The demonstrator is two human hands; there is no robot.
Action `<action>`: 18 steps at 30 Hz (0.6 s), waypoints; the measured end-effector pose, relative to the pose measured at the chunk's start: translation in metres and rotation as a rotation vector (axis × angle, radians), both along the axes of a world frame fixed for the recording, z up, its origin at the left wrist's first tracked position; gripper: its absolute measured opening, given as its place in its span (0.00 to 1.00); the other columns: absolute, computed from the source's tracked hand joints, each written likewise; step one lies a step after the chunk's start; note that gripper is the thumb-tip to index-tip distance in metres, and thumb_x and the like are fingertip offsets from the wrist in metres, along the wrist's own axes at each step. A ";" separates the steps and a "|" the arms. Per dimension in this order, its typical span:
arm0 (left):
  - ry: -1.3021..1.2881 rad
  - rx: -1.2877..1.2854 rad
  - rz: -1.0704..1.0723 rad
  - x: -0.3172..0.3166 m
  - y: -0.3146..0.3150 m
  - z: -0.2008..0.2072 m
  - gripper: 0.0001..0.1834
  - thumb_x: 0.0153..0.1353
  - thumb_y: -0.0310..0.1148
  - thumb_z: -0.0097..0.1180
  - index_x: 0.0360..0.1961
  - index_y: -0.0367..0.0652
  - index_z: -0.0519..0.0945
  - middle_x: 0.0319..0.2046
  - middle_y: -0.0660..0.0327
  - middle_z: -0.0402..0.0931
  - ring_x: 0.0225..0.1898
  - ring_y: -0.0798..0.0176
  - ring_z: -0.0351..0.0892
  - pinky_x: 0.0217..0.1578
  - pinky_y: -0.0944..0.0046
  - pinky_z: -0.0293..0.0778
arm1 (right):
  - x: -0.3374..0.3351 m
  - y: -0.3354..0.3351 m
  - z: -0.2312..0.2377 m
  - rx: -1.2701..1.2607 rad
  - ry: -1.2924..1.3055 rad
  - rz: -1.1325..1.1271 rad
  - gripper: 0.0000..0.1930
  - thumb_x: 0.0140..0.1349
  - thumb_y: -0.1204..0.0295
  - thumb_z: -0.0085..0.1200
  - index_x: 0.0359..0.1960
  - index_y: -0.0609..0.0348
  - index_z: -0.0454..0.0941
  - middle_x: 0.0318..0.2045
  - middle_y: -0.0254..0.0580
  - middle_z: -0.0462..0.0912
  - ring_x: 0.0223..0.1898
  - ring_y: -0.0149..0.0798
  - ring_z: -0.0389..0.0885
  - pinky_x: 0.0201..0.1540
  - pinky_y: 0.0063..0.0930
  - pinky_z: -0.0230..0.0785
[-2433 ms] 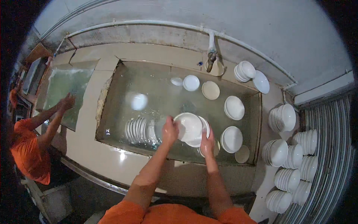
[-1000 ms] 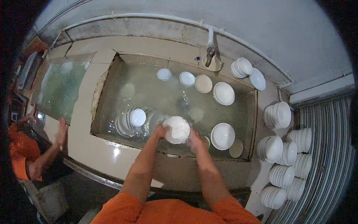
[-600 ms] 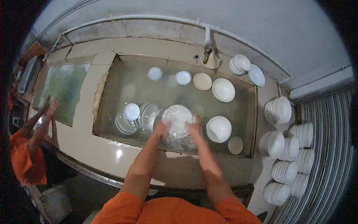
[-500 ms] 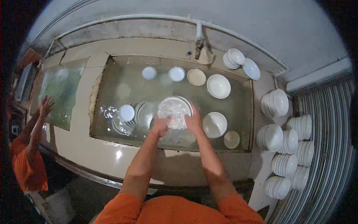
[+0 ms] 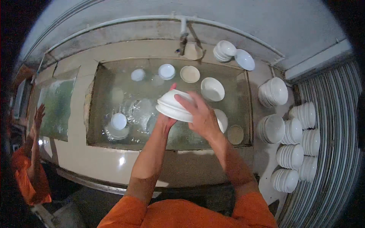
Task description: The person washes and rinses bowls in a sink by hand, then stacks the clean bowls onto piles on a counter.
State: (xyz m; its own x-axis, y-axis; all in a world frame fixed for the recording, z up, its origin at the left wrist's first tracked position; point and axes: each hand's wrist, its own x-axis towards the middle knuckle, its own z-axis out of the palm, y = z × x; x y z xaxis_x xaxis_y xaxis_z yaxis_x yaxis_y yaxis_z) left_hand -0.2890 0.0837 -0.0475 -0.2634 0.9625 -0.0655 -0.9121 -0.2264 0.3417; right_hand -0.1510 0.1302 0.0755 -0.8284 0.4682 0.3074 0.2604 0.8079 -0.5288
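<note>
Both hands are busy: left hand (image 5: 167, 120) wraps a nested pair or so of white bowls (image 5: 172, 105) from underneath, right hand (image 5: 202, 115) clamps the right side. They're tilted, rims facing down toward the wearer, held over the water-filled sink (image 5: 250, 110). A beige bowl (image 5: 189, 74) sits near its far edge, and there's loads of stacked white bowls (image 5: 289, 156) on the bench (image 5: 102, 159) to the right.

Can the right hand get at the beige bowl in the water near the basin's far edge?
Probably not while the right hand holds the stacked white bowls with the left hand; otherwise nothing visible blocks the beige bowl.
</note>
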 end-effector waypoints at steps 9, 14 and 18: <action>0.800 -0.414 -0.144 0.009 0.012 -0.046 0.35 0.52 0.27 0.65 0.61 0.45 0.65 0.52 0.56 0.71 0.53 0.60 0.70 0.55 0.59 0.68 | 0.132 0.159 0.022 0.195 0.422 -0.670 0.28 0.55 0.84 0.46 0.60 0.60 0.58 0.57 0.55 0.68 0.61 0.48 0.65 0.64 0.38 0.54; 1.044 -0.636 -0.111 0.002 -0.002 -0.146 0.27 0.58 0.38 0.61 0.57 0.44 0.70 0.44 0.55 0.76 0.46 0.59 0.75 0.51 0.61 0.70 | 0.214 0.252 0.053 0.214 0.178 -1.122 0.29 0.54 0.75 0.53 0.59 0.67 0.58 0.48 0.58 0.76 0.49 0.58 0.76 0.56 0.43 0.65; 1.361 -0.730 -0.268 0.081 0.040 -0.135 0.38 0.55 0.61 0.54 0.55 0.38 0.71 0.45 0.48 0.77 0.48 0.53 0.76 0.51 0.58 0.70 | 0.307 0.323 0.020 0.187 -0.082 -1.289 0.33 0.47 0.69 0.60 0.57 0.63 0.64 0.49 0.59 0.76 0.49 0.57 0.76 0.55 0.43 0.66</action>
